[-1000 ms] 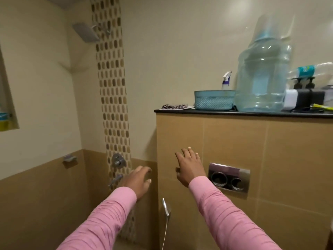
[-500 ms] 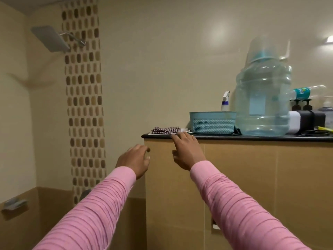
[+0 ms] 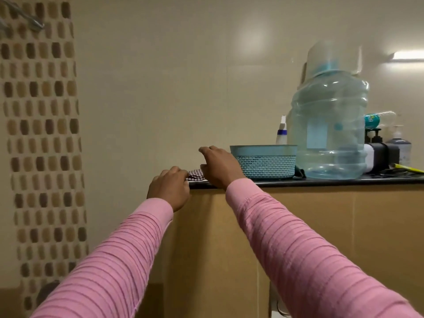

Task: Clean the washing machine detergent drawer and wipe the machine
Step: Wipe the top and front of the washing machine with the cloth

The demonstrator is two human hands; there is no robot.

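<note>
A folded checkered cloth (image 3: 196, 175) lies at the left end of a dark ledge (image 3: 321, 182) on top of a tan tiled half wall. My left hand (image 3: 169, 188) is at the ledge's corner, its curled fingers touching the cloth's left edge. My right hand (image 3: 219, 166) hovers over the cloth's right part and hides it, fingers bent downward. Whether either hand has a grip on the cloth is not clear. No washing machine or detergent drawer is in view.
On the ledge stand a teal mesh basket (image 3: 265, 161), a white spray bottle (image 3: 281, 133), a large clear water jug (image 3: 328, 129), dark pump bottles (image 3: 376, 145) and a yellow item (image 3: 408, 168). A mosaic tile strip (image 3: 43, 134) runs down the left wall.
Both hands rose from the half wall's face to the ledge top and closed in on the checkered cloth. The view tilted up, so the flush plate and shower fittings left the frame.
</note>
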